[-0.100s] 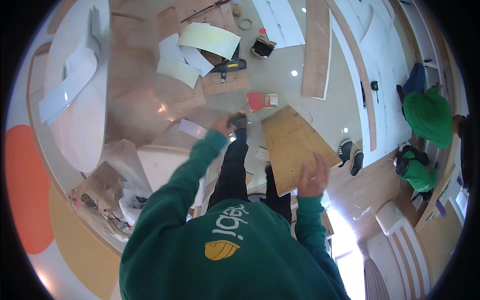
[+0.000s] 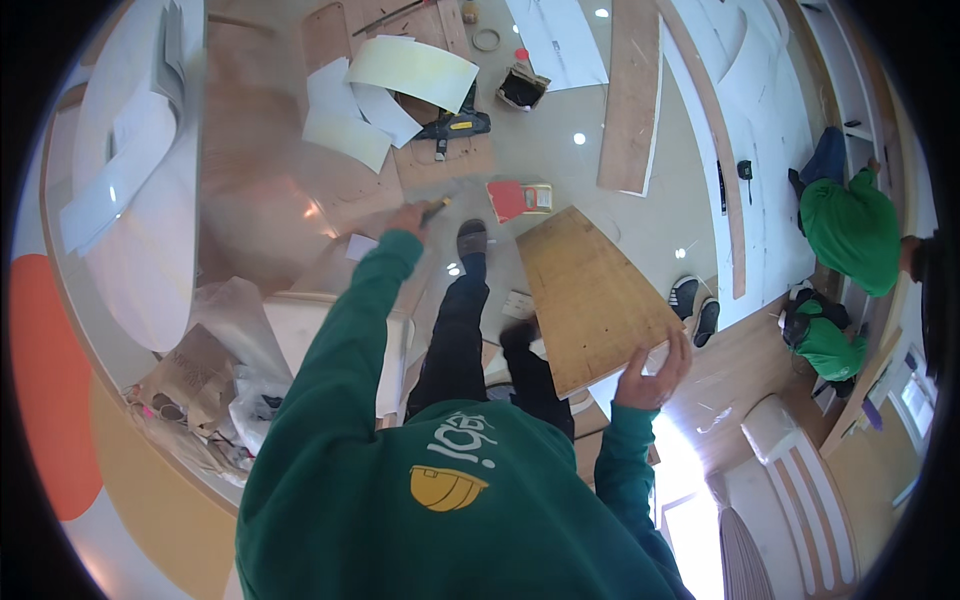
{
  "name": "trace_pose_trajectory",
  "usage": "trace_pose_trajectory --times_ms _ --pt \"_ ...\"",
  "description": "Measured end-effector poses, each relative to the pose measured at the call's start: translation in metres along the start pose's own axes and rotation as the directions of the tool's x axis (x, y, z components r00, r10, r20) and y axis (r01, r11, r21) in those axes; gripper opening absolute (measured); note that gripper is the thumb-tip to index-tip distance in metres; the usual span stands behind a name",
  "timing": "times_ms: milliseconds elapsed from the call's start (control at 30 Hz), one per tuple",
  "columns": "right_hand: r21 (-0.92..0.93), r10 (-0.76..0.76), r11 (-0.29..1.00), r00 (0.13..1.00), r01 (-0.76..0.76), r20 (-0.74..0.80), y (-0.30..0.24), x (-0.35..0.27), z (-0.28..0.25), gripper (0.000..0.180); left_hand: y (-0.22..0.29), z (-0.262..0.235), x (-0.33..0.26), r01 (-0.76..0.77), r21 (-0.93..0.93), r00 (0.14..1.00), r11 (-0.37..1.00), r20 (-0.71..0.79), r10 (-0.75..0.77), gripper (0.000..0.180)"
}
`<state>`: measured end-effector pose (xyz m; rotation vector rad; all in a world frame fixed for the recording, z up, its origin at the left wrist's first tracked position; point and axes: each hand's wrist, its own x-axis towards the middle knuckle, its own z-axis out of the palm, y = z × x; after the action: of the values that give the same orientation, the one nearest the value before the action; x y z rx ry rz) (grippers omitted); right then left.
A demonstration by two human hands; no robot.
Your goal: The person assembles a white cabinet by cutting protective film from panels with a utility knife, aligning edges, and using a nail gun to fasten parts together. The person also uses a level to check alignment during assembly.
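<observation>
My left hand (image 2: 408,218), slightly blurred, is closed around a small black-and-yellow hand tool (image 2: 436,210), which looks like a utility knife. It is out over the floor, left of my shoe (image 2: 472,238). A tapered wooden board (image 2: 597,300) lies in front of me, wider toward my body. At its near right corner is my right hand (image 2: 655,372), open with fingers stretched out and nothing held. I cannot tell whether those fingertips touch the board's edge. Beyond the board sit a red pad (image 2: 506,200) and a small box (image 2: 538,198).
Thin curved sheets (image 2: 415,72) and a black power tool (image 2: 455,127) rest on brown boards at the far left. A dark-filled carton (image 2: 523,90) stands beyond. Shoes (image 2: 684,297) are right of the board. Two people in green (image 2: 850,230) (image 2: 828,338) work at the right. Bags (image 2: 195,375) crowd the left.
My left hand has moved left and farther out, away from my shoe, with the tool in it. My right hand has shifted right and nearer to me, to the board's corner.
</observation>
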<state>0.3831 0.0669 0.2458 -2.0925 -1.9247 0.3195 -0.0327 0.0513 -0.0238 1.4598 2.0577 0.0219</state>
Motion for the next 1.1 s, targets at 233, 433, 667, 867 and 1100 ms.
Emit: trace_pose_trajectory --times_ms 233,433,667,867,1100 --pt "0.556 0.528 0.629 0.823 -0.543 0.207 0.024 -0.028 0.023 0.073 0.001 0.01 0.045 -0.003 0.314 0.997 0.949 0.075 -0.022 0.063" --pt "0.266 0.464 0.833 0.874 -0.486 0.145 0.034 -0.033 0.054 0.076 -0.019 0.004 0.064 0.051 0.305 0.947 0.951 -0.318 0.051 0.072" --pt "0.194 0.671 0.707 0.731 -0.68 0.119 0.031 -0.04 0.052 0.084 -0.074 -0.052 0.181 -0.014 -0.104 0.941 0.994 -0.338 -0.022 0.027" --pt "-0.152 0.677 0.705 0.721 -0.693 -0.144 0.031 -0.051 0.068 0.087 -0.128 -0.106 0.412 -0.001 0.214 0.904 0.977 -0.417 0.092 0.043" --pt "-0.029 0.715 0.698 0.698 -0.716 -0.036 0.018 -0.026 0.059 0.079 -0.171 -0.137 0.53 -0.03 0.423 0.944 0.906 -0.286 0.165 0.074"
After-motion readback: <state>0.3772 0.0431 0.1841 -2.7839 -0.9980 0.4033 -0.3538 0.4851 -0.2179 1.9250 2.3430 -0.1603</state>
